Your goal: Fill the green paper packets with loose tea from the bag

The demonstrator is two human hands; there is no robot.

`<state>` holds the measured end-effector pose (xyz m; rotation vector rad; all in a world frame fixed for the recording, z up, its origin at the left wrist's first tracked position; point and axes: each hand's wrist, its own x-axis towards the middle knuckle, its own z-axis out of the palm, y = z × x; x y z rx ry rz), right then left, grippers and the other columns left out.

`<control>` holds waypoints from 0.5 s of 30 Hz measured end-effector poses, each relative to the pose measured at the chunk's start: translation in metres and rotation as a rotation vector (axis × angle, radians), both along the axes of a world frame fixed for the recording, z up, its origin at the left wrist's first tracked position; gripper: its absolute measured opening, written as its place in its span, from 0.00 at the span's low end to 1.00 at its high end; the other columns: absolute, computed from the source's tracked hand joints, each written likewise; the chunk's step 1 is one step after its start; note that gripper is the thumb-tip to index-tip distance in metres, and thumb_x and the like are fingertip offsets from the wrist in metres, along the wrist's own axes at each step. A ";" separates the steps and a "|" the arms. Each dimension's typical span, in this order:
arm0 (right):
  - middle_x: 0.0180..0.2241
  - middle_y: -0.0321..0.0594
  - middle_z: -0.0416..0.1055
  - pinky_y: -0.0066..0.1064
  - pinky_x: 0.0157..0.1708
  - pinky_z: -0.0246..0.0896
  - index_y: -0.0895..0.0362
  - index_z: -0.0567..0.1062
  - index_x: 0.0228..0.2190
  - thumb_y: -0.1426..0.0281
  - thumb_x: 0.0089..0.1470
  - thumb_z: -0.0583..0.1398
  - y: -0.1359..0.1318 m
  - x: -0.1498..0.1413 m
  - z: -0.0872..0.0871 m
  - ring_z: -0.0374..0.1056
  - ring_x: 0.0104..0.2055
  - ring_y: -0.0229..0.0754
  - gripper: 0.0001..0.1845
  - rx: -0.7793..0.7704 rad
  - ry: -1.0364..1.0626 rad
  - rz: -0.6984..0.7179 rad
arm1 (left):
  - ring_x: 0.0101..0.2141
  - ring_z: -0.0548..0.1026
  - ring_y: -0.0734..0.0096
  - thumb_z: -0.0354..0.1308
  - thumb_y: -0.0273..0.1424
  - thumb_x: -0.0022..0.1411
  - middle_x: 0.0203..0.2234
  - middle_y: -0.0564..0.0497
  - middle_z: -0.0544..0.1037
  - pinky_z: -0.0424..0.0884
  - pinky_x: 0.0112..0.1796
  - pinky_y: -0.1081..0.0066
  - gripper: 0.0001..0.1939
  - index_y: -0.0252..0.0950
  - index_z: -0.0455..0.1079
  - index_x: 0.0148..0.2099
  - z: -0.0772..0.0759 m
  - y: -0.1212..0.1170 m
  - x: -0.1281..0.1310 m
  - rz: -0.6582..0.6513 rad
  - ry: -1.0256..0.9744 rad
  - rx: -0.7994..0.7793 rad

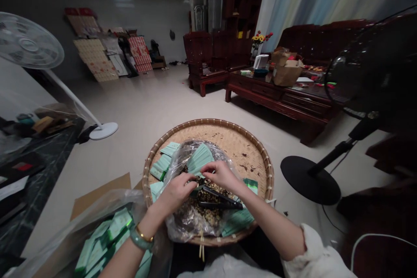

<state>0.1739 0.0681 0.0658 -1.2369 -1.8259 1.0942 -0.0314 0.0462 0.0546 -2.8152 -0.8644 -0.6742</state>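
My left hand (178, 191) and my right hand (223, 176) are close together above an open clear plastic bag (185, 226). Fingers of both hands are pinched; whatever lies between them is small, dark and partly hidden. Inside the bag is a loose mix of dark and pale bits (210, 216), with a black tong-like tool (218, 200) lying on it, its handles towards the right. A fanned stack of pale green packets (200, 159) rests just beyond my fingers. The bag sits in a round woven bamboo tray (257, 147), where more green packets (160, 167) lie along the left side.
At lower left, a plastic-lined cardboard box (100, 193) holds several filled green packets (107, 234). A white standing fan (103, 130) is to the left, a black one (311, 180) to the right. A dark wooden table (273, 93) stands ahead.
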 end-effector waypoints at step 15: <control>0.35 0.42 0.71 0.31 0.38 0.61 0.54 0.79 0.38 0.66 0.52 0.63 -0.014 0.003 0.001 0.68 0.38 0.43 0.10 0.282 -0.443 0.266 | 0.37 0.72 0.67 0.49 0.25 0.64 0.36 0.45 0.74 0.72 0.37 0.68 0.08 0.34 0.69 0.41 0.009 -0.001 0.001 0.002 -0.101 -0.042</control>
